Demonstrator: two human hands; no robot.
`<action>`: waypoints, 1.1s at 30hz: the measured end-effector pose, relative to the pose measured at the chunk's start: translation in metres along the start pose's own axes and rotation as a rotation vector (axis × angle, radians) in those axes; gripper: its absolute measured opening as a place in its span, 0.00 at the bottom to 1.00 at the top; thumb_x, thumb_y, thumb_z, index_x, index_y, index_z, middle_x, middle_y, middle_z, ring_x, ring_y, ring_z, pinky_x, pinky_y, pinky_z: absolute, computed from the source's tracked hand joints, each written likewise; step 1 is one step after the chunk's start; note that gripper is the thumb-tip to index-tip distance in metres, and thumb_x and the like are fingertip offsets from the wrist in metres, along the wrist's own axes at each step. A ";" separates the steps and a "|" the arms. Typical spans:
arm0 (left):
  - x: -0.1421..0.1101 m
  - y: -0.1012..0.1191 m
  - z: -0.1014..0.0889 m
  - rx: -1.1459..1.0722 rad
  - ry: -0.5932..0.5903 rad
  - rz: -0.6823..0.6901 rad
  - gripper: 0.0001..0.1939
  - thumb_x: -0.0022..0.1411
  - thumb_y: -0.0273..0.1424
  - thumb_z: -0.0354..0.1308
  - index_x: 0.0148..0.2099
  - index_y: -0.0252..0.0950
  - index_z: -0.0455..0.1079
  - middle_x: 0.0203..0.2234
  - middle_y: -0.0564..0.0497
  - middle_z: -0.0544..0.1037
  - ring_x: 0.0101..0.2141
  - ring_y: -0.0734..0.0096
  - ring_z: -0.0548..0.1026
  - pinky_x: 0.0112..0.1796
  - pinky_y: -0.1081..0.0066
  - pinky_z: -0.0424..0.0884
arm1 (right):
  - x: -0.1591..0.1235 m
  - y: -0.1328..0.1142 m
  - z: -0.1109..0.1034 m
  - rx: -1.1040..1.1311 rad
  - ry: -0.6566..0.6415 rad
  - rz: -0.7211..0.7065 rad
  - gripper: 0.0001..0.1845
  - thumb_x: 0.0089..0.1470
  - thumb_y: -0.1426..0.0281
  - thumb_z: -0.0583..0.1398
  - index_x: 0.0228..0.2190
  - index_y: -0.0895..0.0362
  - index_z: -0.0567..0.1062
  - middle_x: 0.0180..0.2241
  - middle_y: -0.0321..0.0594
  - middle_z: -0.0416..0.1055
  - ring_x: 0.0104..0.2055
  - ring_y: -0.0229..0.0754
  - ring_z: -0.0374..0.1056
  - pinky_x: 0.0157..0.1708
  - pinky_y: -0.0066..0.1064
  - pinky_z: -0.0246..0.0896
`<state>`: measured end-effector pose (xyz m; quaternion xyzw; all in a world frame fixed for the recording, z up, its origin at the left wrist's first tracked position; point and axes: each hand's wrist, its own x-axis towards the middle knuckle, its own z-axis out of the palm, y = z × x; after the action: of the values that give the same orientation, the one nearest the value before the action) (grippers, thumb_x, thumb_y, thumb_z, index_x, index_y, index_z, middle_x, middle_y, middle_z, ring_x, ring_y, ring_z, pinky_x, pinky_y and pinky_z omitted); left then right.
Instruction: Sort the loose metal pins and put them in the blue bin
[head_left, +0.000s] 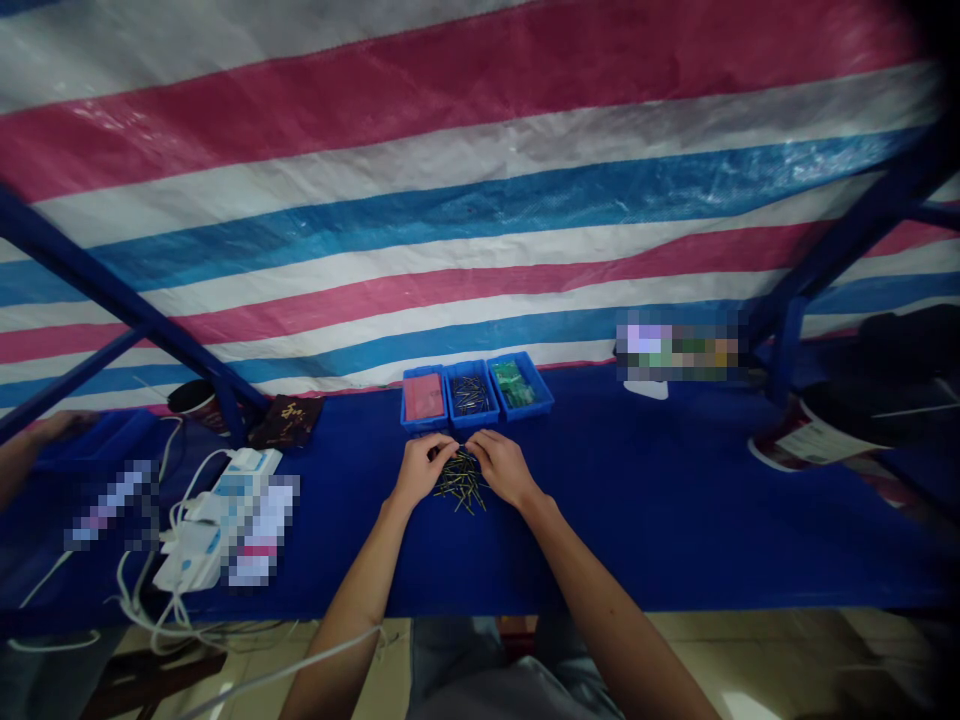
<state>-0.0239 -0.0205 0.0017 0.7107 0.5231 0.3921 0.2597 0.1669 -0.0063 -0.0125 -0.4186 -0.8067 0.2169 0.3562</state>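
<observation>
My left hand (421,469) and my right hand (504,467) meet almost fingertip to fingertip above the blue table. Both have thumb and fingers pinched together. Between the fingertips is something small and dark, too small to make out. Just below them lies a loose pile of thin, brassy and dark stick-like pieces (462,487). Beyond the hands three small blue bins stand side by side. The left bin holds pink sheets or packets (424,396), the middle one holds dark thin metal pieces (470,394), and the right one holds green packets (514,384).
A white power strip (217,520) with tangled cables lies at left, near a dark brown packet (287,421). At right stands a large tub (814,430). Another person's hand (64,425) is at the far left. Striped sheeting (450,220) hangs behind the blue table (630,500).
</observation>
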 end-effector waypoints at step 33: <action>0.000 0.000 0.000 -0.014 -0.005 0.003 0.12 0.66 0.36 0.58 0.35 0.35 0.78 0.28 0.51 0.81 0.28 0.70 0.75 0.33 0.73 0.67 | 0.004 0.002 0.003 -0.146 0.014 -0.010 0.28 0.72 0.62 0.43 0.22 0.56 0.68 0.22 0.37 0.69 0.31 0.41 0.66 0.41 0.36 0.50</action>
<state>-0.0234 -0.0210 0.0017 0.7107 0.5184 0.3947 0.2653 0.1644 -0.0021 -0.0144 -0.4408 -0.8201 0.1526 0.3314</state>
